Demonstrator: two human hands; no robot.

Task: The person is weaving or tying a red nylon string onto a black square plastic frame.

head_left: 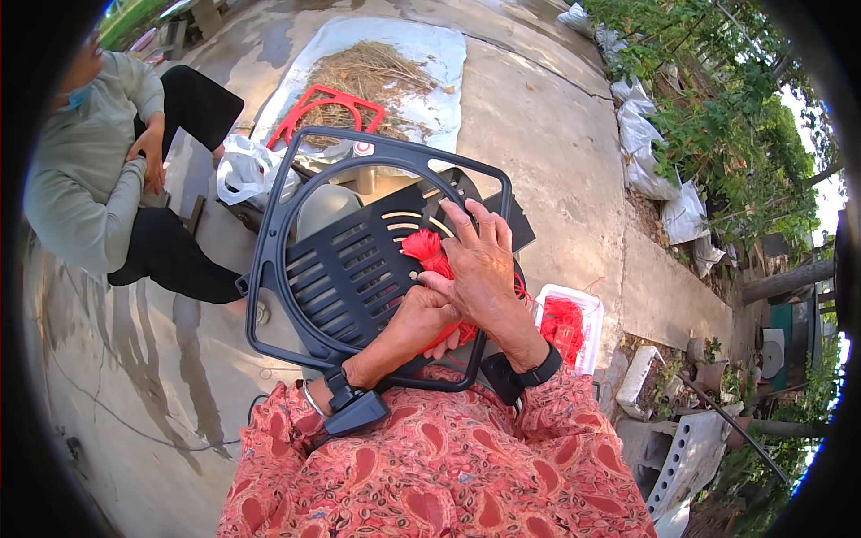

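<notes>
A dark plastic frame (359,142) with a large round opening rests across my lap. Over it lies a bundle of red cord (429,251), its frayed end pointing away from me. My left hand (414,321) is closed in a fist around the lower part of the bundle. More red strands show under that wrist. My right hand (484,269) lies across the bundle with its fingers stretched toward the frame's far right rim and its thumb beside my left fist. Its palm hides the middle of the cord. Within the round opening shows a black slatted plastic panel (350,264).
A white tub (589,351) of red cord stands at my right. Further off, a red plastic frame (296,117) and dry stalks (372,67) lie on a pale sheet (439,54). A seated person (99,179) is at the left, near a white plastic bag (247,169). Concrete blocks (686,457) stand at the right.
</notes>
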